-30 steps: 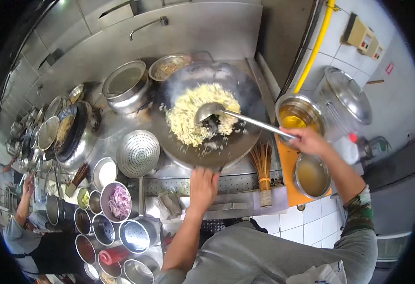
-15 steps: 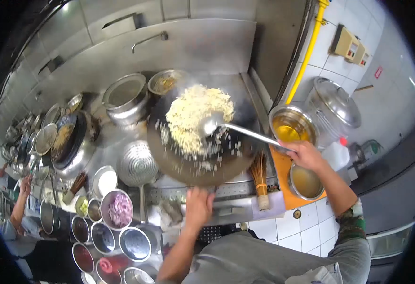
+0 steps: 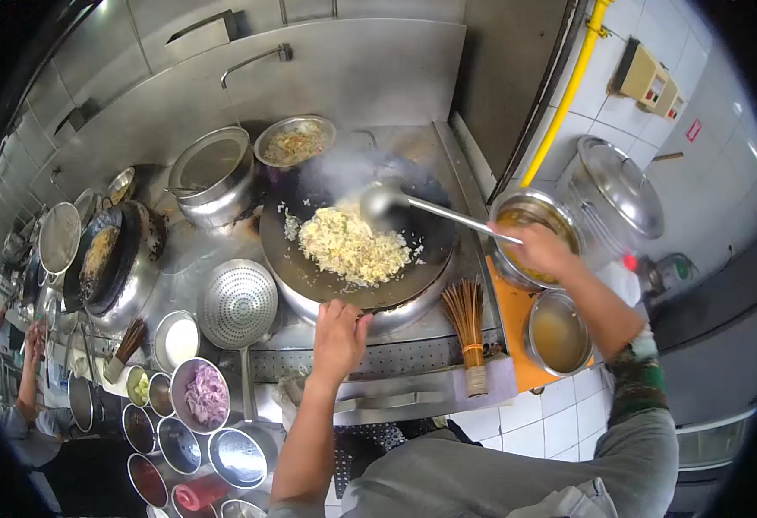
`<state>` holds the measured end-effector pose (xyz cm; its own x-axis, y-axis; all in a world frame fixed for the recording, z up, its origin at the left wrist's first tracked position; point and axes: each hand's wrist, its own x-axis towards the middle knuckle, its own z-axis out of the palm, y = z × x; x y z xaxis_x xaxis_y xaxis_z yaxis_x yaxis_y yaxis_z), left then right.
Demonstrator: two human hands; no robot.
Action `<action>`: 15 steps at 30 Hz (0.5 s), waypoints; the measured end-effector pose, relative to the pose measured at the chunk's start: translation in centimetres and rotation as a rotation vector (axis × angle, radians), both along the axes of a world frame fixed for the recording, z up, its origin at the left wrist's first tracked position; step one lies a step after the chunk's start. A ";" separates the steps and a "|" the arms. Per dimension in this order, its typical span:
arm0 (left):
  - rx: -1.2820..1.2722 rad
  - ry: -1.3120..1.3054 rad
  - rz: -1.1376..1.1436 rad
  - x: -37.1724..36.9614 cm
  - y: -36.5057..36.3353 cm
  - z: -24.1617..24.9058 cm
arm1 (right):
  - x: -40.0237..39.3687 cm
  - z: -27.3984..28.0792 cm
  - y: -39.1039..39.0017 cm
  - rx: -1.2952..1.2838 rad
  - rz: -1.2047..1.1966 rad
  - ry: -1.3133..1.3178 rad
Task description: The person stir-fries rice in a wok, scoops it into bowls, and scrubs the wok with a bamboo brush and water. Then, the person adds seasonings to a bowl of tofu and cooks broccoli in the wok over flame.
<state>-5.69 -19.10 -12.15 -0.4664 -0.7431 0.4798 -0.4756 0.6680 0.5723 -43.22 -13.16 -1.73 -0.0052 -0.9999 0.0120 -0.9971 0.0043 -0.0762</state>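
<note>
A large dark wok sits over the burner with fried rice and egg heaped in its middle and steam rising at the back. My left hand is closed on the wok's near rim, thumb at the right. In my right hand is the handle end of a long metal ladle. The ladle's bowl hangs over the far side of the rice, slightly blurred. Loose grains cling to the wok's wall.
Right of the wok stand a pot of oil, a pot of cloudy liquid and a bamboo brush. To the left lie a perforated strainer and a bowl of chopped onion. Another person's arm shows far left.
The tossed rice has dropped into a compact heap and the wok has settled back over the burner. My left hand has moved up and left in view; the ladle has risen slightly.
</note>
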 end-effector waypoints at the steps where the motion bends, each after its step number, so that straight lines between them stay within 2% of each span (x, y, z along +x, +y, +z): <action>1: 0.011 -0.006 0.004 0.0 0.3 0.1 | -0.4 -0.2 -0.3 0.011 0.004 -0.006; 3: 0.023 0.009 0.020 0.6 0.6 1.0 | -0.7 0.2 -1.2 -0.054 0.106 -0.150; 4: -0.036 -0.009 0.058 1.2 1.1 1.7 | -1.7 1.6 -0.9 0.049 0.087 -0.107; 7: -0.028 -0.079 0.158 2.5 2.2 4.0 | -3.9 2.0 0.1 0.020 0.242 -0.173; 8: 0.036 -0.090 0.130 1.7 2.1 4.7 | -2.7 1.1 -0.5 0.061 0.140 -0.147; 9: 0.005 -0.035 0.109 0.4 1.7 4.2 | -2.0 -0.1 -1.0 0.069 0.135 -0.145; 11: 0.044 -0.152 0.087 -0.5 1.2 1.9 | -1.5 -1.9 -2.9 -0.086 0.174 -0.216; 12: 0.037 -0.156 0.100 -0.1 2.2 2.1 | -2.3 -0.4 -2.2 -0.029 0.191 -0.252; 14: -0.013 -0.114 0.077 0.5 4.3 3.4 | -5.9 1.9 0.7 -0.004 0.393 -0.402; 15: -0.010 -0.117 0.083 0.1 4.8 5.1 | -6.4 5.4 3.0 0.301 0.112 -0.618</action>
<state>-5.62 -14.34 -7.10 -0.4568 -0.7768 0.4334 -0.5925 0.6291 0.5031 -49.60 -10.11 3.68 0.1817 -0.9543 -0.2374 -0.7670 0.0135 -0.6415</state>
